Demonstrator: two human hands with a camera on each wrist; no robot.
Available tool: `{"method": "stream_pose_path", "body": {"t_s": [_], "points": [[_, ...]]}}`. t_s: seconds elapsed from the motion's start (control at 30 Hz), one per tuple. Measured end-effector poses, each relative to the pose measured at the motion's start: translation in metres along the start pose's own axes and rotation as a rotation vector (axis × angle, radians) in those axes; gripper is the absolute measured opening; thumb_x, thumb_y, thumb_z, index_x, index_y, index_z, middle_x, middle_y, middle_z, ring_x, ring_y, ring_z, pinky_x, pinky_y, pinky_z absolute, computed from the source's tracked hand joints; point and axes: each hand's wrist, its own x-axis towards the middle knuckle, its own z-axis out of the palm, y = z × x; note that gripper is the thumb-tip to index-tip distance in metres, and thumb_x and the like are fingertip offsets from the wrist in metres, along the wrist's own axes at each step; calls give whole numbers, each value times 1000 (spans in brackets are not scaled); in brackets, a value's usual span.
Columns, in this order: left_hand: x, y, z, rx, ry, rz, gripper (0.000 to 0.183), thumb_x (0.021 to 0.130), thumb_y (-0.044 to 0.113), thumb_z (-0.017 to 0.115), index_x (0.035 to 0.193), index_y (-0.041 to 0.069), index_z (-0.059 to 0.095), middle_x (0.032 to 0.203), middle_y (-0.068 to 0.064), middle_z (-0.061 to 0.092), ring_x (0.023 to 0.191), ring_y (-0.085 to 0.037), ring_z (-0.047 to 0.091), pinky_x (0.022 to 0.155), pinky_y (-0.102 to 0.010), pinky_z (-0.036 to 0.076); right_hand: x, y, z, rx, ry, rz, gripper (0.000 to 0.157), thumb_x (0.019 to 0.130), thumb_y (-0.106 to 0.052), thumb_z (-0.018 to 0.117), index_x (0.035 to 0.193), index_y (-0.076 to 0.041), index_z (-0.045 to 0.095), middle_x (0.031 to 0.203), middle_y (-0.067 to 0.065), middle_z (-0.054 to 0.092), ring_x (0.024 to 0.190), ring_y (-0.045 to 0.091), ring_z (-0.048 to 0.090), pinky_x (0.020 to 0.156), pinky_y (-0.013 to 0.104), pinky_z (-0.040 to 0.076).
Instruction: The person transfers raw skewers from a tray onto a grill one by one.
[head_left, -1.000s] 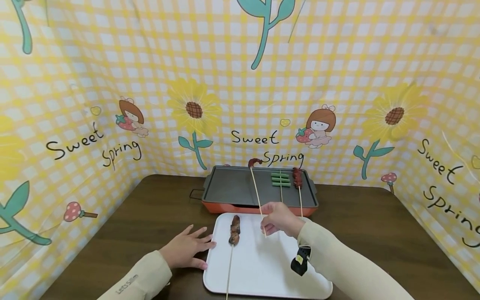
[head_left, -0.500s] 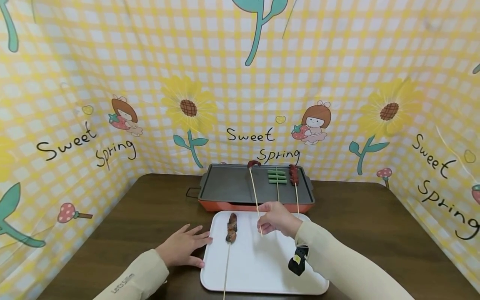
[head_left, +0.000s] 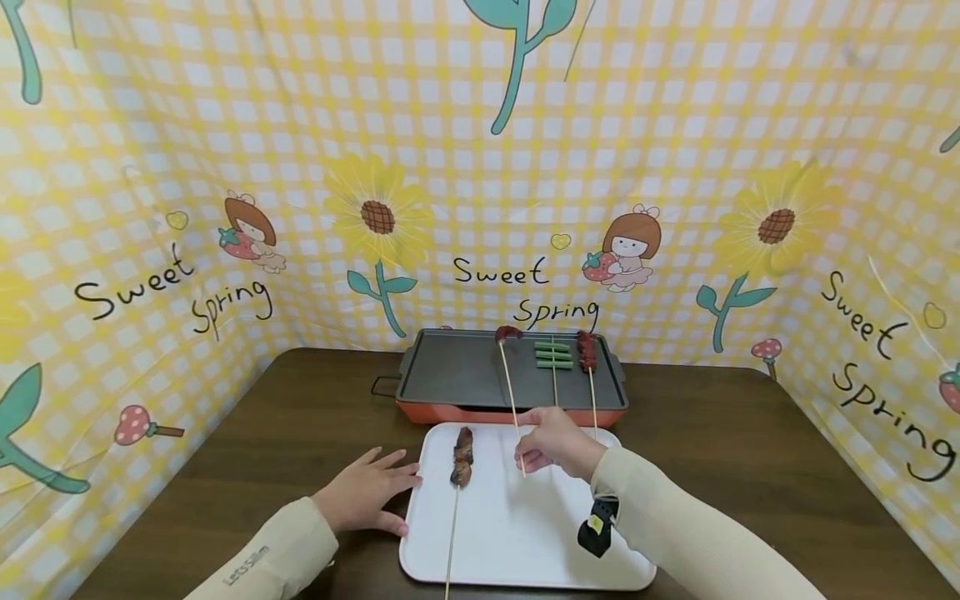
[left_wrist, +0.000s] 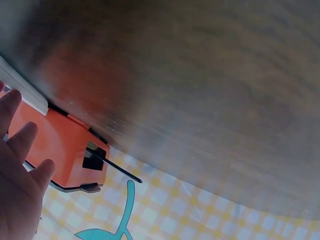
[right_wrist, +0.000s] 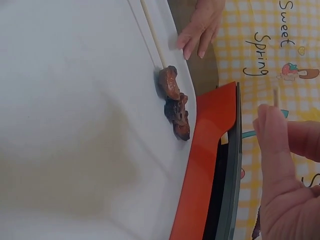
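My right hand (head_left: 558,442) pinches the lower part of a thin wooden skewer between thumb and fingers, above the tray. At the skewer's far tip a dark red curled food piece (head_left: 508,333) is over the griddle (head_left: 450,367); whether it touches the plate I cannot tell. My left hand (head_left: 367,493) lies with spread fingers at the left edge of the white tray (head_left: 555,542), fingertips on or beside its rim. On the tray's left side lies a skewer of browned meat (head_left: 462,458), also seen in the right wrist view as glossy meat chunks (right_wrist: 175,102).
On the griddle's right half lie a skewer of green vegetable sticks (head_left: 553,364) and a red meat skewer (head_left: 587,354), their sticks pointing toward me. A wire handle (head_left: 385,386) juts from the griddle's left side. Patterned cloth (head_left: 487,208) surrounds the dark wooden table (head_left: 247,433).
The head view has shifted slightly. The held skewer's red tip has come down a little, from level with the griddle's back edge to just inside it. My left hand stays at the tray.
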Motion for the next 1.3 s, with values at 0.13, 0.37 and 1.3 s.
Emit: {"method": "stream_pose_path", "body": {"t_s": [0.13,0.37,1.3], "points": [[1,0,1,7,0,1,66,78,57,65,127,12,62,133,-8,58,126,-34,48,102,-57,33,1,1,2,-5,6,-5,52,83,12,60,132,15,43,80,22,68,51,13,60,56,29,56],[1,0,1,-22,-4,-1,67,79,56,66,128,11,61,134,-9,57,124,-36,50,102,-58,32,3,-1,5,-9,22,-16,49,83,11,61,129,14,47,81,21,68,54,14,60,57,30,56],[-3,-1,4,-9,24,-1,68,79,59,62,129,12,61,134,-8,57,124,-36,50,102,-59,32,9,7,19,-43,30,5,46,84,11,61,127,13,47,80,21,67,54,15,60,56,32,56]]}}
